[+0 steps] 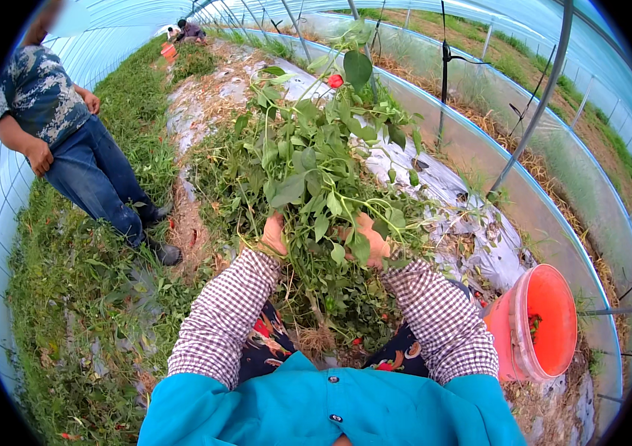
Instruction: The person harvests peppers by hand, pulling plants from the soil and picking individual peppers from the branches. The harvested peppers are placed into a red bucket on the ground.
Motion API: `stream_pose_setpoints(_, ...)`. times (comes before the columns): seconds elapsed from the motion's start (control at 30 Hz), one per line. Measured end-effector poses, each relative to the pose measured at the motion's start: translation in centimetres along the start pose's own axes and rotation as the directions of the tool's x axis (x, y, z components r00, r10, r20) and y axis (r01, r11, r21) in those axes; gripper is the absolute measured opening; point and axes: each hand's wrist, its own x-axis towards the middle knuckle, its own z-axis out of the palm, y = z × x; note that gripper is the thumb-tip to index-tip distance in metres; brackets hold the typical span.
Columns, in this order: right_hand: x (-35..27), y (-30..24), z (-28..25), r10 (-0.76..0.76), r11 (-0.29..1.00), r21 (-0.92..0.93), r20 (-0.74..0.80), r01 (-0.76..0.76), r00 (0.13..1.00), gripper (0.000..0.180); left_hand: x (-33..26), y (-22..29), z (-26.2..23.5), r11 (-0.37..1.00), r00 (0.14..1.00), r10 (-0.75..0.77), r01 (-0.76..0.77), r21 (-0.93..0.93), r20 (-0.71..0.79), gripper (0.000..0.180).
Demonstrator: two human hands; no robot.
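A leafy pepper plant stands up between my two hands, its stems gathered in front of my chest and its top rising away from me — one red pepper shows near the crown. My left hand grips the plant's lower stems from the left side, fingers wrapped in among the leaves; my right hand closes on the foliage from the right, partly hidden by it. Both wrists come out of checked sleeves over a teal garment. The plant's root end hangs down between my forearms, above the ground.

Just beside my right elbow sits an orange bucket, tipped toward me, a few peppers visible inside. Behind the plant runs a raised bed covered in pale plastic sheeting, strewn with dry straw. To my left, on the grassy path, another person in jeans and a patterned shirt stands well apart — arms down. Curved tunnel hoops arch overhead.
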Motion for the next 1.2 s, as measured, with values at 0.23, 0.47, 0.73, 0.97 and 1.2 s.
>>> stream_pose_setpoints(0.23, 1.2, -3.8, 2.3, 0.117, 0.775, -0.617, -0.071, -0.136, 0.991, 0.049, 1.3, 0.1, -2.8, 0.986, 0.961, 0.011, 0.035, -0.162, 0.275, 0.051)
stream_pose_setpoints(0.47, 5.1, -4.9, 12.5, -0.127, 0.496, -0.741, -0.577, -0.452, 0.807, 0.024, 1.2, 0.0, -2.6, 0.997, 0.996, 0.026, -0.02, -0.07, 0.083, 0.057)
stream_pose_setpoints(0.73, 5.2, -5.1, 12.0, -0.424, -0.157, -0.964, -0.129, -0.213, 0.897, 0.022, 0.2, 0.4, -2.9, 0.992, 0.989, -0.003, 0.022, -0.128, 0.149, 0.052)
stream_pose_setpoints(0.97, 2.3, -10.1, 9.8, -0.497, 0.816, -0.563, -0.572, 0.128, 0.653, 0.013, -1.6, 2.0, -4.5, 0.993, 0.992, 0.057, -0.044, -0.111, 0.114, 0.051)
stream_pose_setpoints(1.2, 3.6, -8.0, 11.8, -0.232, 0.878, -0.467, -0.609, -0.106, 0.759, 0.02, -2.0, 2.5, -5.0, 0.993, 0.99, 0.082, -0.071, -0.094, 0.114, 0.05)
